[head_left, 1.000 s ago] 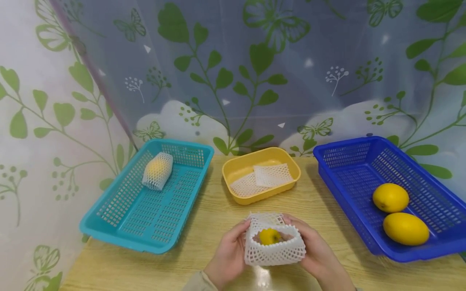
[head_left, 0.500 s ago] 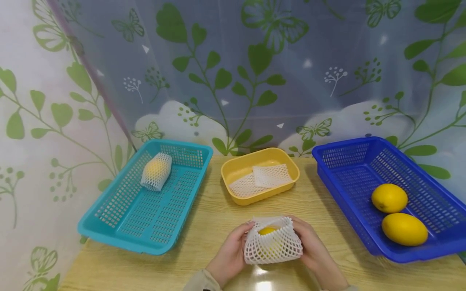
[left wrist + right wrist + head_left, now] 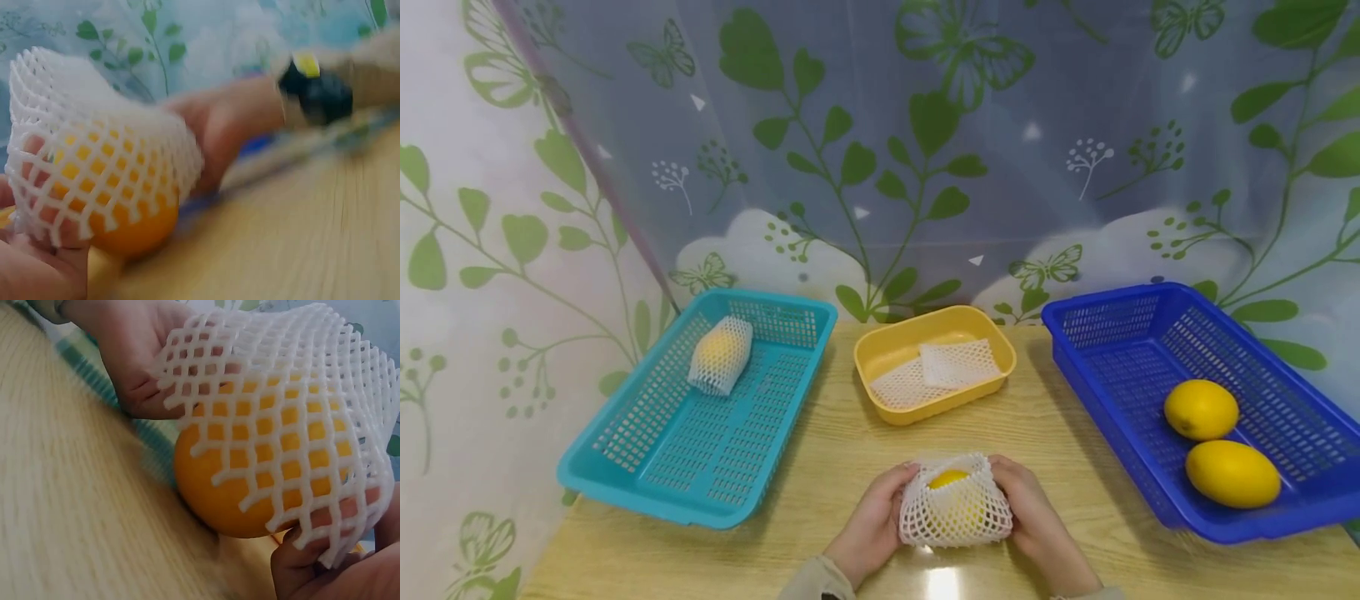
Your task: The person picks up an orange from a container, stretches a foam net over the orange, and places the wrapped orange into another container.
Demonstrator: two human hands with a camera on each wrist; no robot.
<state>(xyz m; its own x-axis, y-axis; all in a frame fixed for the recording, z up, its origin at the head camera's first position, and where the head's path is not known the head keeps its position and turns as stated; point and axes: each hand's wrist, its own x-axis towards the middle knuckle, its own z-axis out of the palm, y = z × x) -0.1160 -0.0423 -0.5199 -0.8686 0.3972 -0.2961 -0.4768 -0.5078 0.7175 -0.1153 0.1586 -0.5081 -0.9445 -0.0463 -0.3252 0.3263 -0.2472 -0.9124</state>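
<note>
A white foam net sleeve (image 3: 957, 515) is held between both hands over the near middle of the table. Inside it sits a yellow lemon (image 3: 950, 478), showing through the mesh and the sleeve's upper opening. In the right wrist view, the lemon's bare lower end (image 3: 212, 494) bulges out past the net's lower edge, close over the wood. My left hand (image 3: 871, 521) grips the sleeve's left side, and my right hand (image 3: 1036, 521) grips its right side. Some fingers show through the mesh in both wrist views.
At left, a teal basket (image 3: 700, 500) contains one netted yellow fruit (image 3: 721, 354). Behind the hands, a yellow tray (image 3: 880, 407) bears flat foam nets (image 3: 958, 363). Two bare lemons (image 3: 1232, 473) lie in the blue basket (image 3: 1120, 450) at right. A patterned curtain (image 3: 865, 167) hangs behind.
The net's opening has turned from facing me to facing upward, and the lemon now shows mostly through the mesh. Both hands have shifted slightly left, still gripping the net.
</note>
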